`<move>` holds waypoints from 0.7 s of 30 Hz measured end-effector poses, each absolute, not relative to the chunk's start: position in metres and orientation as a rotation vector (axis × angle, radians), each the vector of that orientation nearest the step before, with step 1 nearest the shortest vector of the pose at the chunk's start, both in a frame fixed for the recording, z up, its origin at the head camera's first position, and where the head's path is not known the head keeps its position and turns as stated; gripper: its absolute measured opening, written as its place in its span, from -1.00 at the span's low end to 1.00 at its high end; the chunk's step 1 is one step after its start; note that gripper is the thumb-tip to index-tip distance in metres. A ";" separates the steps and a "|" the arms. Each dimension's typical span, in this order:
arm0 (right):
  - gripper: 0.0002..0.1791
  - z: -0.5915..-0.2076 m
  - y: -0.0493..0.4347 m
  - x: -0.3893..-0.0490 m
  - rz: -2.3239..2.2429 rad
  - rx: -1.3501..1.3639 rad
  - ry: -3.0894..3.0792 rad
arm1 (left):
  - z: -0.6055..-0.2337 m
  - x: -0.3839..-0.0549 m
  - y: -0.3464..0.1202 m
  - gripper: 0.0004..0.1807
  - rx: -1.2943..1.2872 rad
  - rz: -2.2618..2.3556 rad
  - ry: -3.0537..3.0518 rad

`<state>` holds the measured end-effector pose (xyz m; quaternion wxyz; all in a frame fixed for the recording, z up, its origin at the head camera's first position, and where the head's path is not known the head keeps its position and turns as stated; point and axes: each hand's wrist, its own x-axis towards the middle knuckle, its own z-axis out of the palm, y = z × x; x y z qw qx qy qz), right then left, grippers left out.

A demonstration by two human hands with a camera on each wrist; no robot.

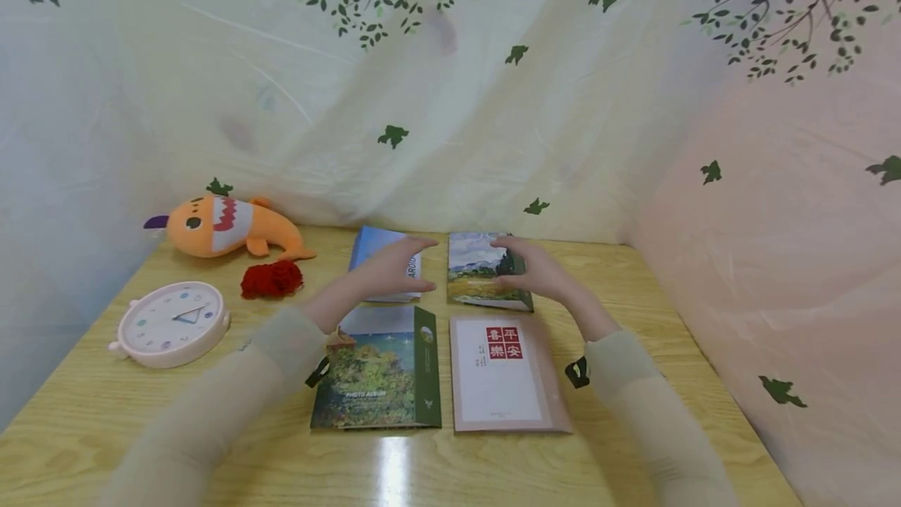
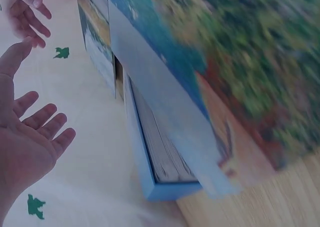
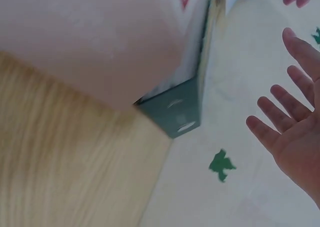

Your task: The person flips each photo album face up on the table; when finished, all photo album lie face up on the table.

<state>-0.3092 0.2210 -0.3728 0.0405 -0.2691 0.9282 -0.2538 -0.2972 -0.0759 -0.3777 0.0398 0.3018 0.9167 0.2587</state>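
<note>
Both hands hover over a group of photo albums, palms facing each other, with nothing held between them. My left hand (image 1: 385,268) overlaps a blue album (image 1: 375,244) in the head view; its fingers are spread in the left wrist view. Over the right edge of an album with a painted landscape cover (image 1: 470,260) is my right hand (image 1: 542,271), its fingers spread too. Nearer to me lie a green album marked PHOTO ALBUM (image 1: 376,374), below the left forearm, and a pink-and-white album with red characters (image 1: 500,393). The four covers form two rows.
At the left of the wooden table (image 1: 493,468) lie an orange plush shark (image 1: 242,229), a red yarn bundle (image 1: 271,279) and a pale pink clock (image 1: 172,325). A cloth backdrop (image 1: 479,124) with leaf prints rises behind the table and at its sides.
</note>
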 end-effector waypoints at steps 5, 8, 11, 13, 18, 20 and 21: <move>-0.19 -0.381 0.239 -0.306 -0.798 -0.744 2.876 | -0.383 -0.301 -0.057 -0.09 0.932 0.810 2.773; -0.16 -0.389 0.249 -0.307 -0.814 -0.704 2.879 | -0.388 -0.305 -0.048 -0.07 0.931 0.848 2.737; -0.14 -0.396 0.257 -0.307 -0.823 -0.692 2.872 | -0.393 -0.309 -0.040 -0.06 0.929 0.887 2.703; -0.14 -0.401 0.262 -0.307 -0.814 -0.684 2.869 | -0.395 -0.311 -0.034 -0.06 0.934 0.916 2.676; -0.11 -0.413 0.271 -0.308 -0.800 -0.647 2.829 | -0.400 -0.313 -0.025 -0.07 0.927 0.957 2.617; -0.07 -0.416 0.274 -0.308 -0.794 -0.614 2.796 | -0.404 -0.313 -0.023 -0.06 0.912 0.951 2.602; -0.05 -0.418 0.275 -0.308 -0.797 -0.586 2.776 | -0.406 -0.314 -0.022 -0.06 0.904 0.947 2.595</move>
